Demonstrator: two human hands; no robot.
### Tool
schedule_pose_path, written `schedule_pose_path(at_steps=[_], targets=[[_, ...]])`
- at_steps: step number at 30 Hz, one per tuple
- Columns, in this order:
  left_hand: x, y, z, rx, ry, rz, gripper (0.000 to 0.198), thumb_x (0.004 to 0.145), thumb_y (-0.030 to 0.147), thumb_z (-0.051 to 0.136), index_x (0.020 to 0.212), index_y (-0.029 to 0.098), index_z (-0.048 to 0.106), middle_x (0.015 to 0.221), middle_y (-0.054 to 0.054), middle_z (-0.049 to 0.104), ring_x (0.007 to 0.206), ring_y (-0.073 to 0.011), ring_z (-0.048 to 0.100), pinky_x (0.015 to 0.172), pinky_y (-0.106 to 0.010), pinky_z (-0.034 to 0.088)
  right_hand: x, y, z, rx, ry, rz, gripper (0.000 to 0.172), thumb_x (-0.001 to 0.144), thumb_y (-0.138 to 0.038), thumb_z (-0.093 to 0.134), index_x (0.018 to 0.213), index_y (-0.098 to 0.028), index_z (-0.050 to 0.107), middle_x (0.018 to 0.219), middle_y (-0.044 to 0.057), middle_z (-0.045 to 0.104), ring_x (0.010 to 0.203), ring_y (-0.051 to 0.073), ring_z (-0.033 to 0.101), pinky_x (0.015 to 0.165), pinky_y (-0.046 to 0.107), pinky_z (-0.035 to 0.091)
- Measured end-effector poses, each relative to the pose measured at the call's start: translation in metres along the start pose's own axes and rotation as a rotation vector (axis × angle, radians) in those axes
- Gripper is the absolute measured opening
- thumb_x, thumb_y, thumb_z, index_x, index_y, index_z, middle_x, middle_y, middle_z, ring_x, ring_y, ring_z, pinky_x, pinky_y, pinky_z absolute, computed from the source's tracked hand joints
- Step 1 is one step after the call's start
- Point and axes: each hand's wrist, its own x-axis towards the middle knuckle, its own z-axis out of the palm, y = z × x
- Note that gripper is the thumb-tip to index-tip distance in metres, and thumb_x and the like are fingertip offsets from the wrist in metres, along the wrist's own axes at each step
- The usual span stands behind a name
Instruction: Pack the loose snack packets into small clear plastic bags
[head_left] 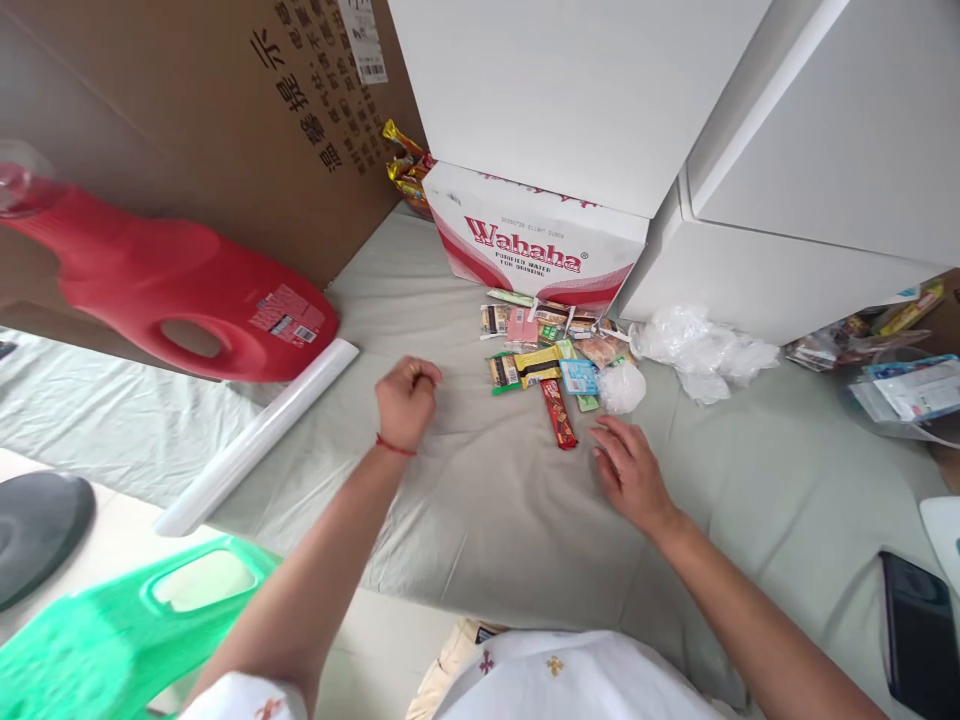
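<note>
My left hand (407,402) is curled closed above the grey-green sheet, left of a spread of small packaged snacks, with a red cord on its wrist. Whether anything is inside it is hidden. My right hand (630,470) has its fingers apart and holds nothing, just right of a red snack bar (559,414). Beyond that bar lie a yellow packet (538,367), a blue packet (580,377), a pink packet (522,325) and a crumpled clear plastic ball (622,387).
A white Wahaha carton (532,235) stands behind the snacks. Crumpled clear bags (705,350) lie to its right. At left are a red jug (187,290) and a white roll (259,437); a green plastic stool (112,640) is lower left. A black phone (921,630) lies at right.
</note>
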Motion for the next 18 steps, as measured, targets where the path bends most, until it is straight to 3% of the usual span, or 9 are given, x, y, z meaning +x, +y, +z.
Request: schedule_pose_path(at_steps=[2,5,8,13,18], targets=[[0.061,-0.012,-0.001,0.132,0.031,-0.057,0.024,0.077,0.011,0.045,0.078,0.021,0.067,0.086,-0.005,0.071,0.083,-0.0206,0.066,0.087,-0.034,0.052,-0.017,0.01,-0.004,-0.049,-0.019,0.015,0.036,0.102,-0.016,0.053,0.137,-0.023,0.059,0.132,0.016,0.064,0.113,0.029,0.063,0.095,0.05,0.058],[0.146,-0.022,0.006,0.318,-0.011,-0.098,0.024,0.084,0.012,0.048,0.092,0.018,0.07,0.105,-0.011,0.072,0.094,-0.0243,0.067,0.096,-0.04,0.051,-0.036,0.021,-0.004,-0.089,-0.023,0.05,0.032,0.101,-0.017,0.055,0.133,-0.022,0.061,0.126,0.015,0.067,0.108,0.029,0.065,0.092,0.051,0.059],[0.211,-0.025,0.019,0.348,-0.034,-0.062,0.031,0.086,0.01,0.05,0.109,0.015,0.071,0.126,-0.016,0.068,0.113,-0.0287,0.066,0.107,-0.043,0.046,-0.044,0.024,-0.002,-0.105,-0.036,0.068,0.03,0.101,-0.016,0.055,0.129,-0.022,0.062,0.122,0.014,0.068,0.107,0.028,0.066,0.092,0.049,0.06],[0.283,-0.021,0.051,0.342,-0.126,0.132,0.049,0.095,0.014,0.047,0.143,0.01,0.055,0.152,-0.014,0.053,0.137,-0.0258,0.053,0.115,-0.041,0.038,-0.046,0.022,0.0,-0.128,-0.051,0.082,0.029,0.101,-0.015,0.054,0.128,-0.021,0.062,0.124,0.014,0.068,0.112,0.027,0.068,0.092,0.045,0.062],[0.325,-0.027,0.071,0.324,-0.19,0.159,0.05,0.093,0.027,0.064,0.138,0.004,0.057,0.146,-0.018,0.058,0.131,-0.0292,0.057,0.109,-0.044,0.041,-0.046,0.022,-0.001,-0.158,-0.054,0.089,0.027,0.101,-0.016,0.053,0.126,-0.02,0.064,0.123,0.014,0.07,0.112,0.026,0.069,0.09,0.043,0.064]])
